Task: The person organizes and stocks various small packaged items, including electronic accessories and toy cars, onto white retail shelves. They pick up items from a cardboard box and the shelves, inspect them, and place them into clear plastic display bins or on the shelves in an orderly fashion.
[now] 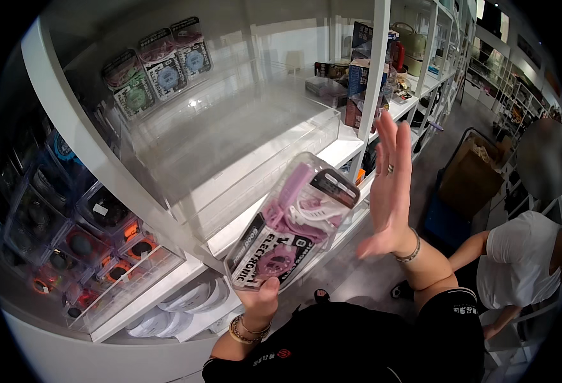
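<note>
My left hand (262, 298) grips the lower end of a clear plastic blister pack holding a pink electronic watch (290, 230), its thumb pressed on the front. The pack tilts over the front edge of a white shelf. Raised to the right of it, my right hand (392, 191) holds nothing, with the thumb spread away from the upright fingers. In front of me on the shelf stands a clear acrylic tray (262, 163). Similar watch packs, one green (135, 93) and two blue (166, 72), stand at its back left.
Left of a white shelf post (84, 119), cased watches (84, 244) fill another acrylic tray. White round plates or lids (175, 311) lie on the shelf below. Boxes (357, 76) stand at the right. A person in a white top (520, 258) is beside a cart carrying a carton (472, 177).
</note>
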The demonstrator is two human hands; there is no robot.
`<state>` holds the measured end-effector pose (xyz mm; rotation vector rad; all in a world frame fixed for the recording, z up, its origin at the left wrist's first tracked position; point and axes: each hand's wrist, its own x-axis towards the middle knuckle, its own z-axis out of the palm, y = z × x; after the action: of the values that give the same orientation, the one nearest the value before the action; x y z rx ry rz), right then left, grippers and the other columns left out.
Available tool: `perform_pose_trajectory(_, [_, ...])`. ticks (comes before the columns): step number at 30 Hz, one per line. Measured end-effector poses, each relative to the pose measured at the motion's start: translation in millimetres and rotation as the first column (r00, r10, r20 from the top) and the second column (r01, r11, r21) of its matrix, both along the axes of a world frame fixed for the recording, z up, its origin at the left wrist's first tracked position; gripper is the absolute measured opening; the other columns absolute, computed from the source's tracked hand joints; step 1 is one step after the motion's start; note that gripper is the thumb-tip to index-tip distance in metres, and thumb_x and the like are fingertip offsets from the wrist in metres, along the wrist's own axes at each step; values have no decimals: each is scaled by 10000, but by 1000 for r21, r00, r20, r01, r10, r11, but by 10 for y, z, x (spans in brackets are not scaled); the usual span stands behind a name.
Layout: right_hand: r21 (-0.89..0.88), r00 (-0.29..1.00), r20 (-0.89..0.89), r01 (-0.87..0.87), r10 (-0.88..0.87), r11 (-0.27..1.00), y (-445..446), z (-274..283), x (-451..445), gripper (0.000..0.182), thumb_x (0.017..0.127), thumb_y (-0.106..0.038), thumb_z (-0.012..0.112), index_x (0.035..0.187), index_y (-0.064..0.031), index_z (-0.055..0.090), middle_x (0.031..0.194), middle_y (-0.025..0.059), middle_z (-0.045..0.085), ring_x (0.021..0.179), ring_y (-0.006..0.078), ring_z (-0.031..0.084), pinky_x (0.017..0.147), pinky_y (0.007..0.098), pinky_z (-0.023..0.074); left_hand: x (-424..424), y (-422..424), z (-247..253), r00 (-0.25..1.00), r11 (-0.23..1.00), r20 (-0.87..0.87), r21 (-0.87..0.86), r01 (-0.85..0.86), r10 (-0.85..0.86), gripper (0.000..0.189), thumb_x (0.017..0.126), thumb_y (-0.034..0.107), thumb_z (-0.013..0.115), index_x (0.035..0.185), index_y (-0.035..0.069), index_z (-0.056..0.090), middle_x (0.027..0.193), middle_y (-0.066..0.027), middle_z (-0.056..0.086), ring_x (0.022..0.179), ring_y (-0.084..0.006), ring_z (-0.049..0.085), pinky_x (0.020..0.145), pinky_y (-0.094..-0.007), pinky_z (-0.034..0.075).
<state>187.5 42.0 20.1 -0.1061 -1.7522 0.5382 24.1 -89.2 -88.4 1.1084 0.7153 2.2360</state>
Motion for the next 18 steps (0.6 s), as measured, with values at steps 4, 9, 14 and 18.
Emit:
perform_pose_trajectory(4, [-623,879,-122,-429,460,655,120,-108,-257,548,860,-379,609,1227,-15,426,968,52,532,791,97,506,672,233,408,77,184,75,995,995,68,-69,-74,79,706,801,158,681,1325,-67,265,1221,-151,471,1057,-199,498,856,-301,437])
perform_pose_trajectory(9, [-653,858,-81,-430,507,624,335,300,-521,318,851,-260,644,1010,-10,529,755,11,562,463,58,491,398,187,396,17,385,347,988,987,59,-75,146,-141,641,896,280,575,1374,26,232,1308,-201,407,1144,-372,509,866,-443,529])
perform_pose_trajectory(14, [-476,903,28,-365,429,800,737,722,-642,318,830,-290,677,960,-23,566,601,3,543,470,69,499,427,220,402,-102,288,308,914,888,23,-226,400,-406,937,880,347,601,1419,133,-135,1380,-212,365,1189,-352,489,988,-460,401])
perform_pose_trajectory(18, [-168,933,-140,-351,330,921,1515,1304,-1086,303,863,-264,636,1053,-39,561,821,32,633,572,95,551,484,229,449,-188,126,41,789,895,-483,-405,185,-381,769,779,218,710,1388,56,271,1254,-178,531,1157,-305,531,976,-394,404])
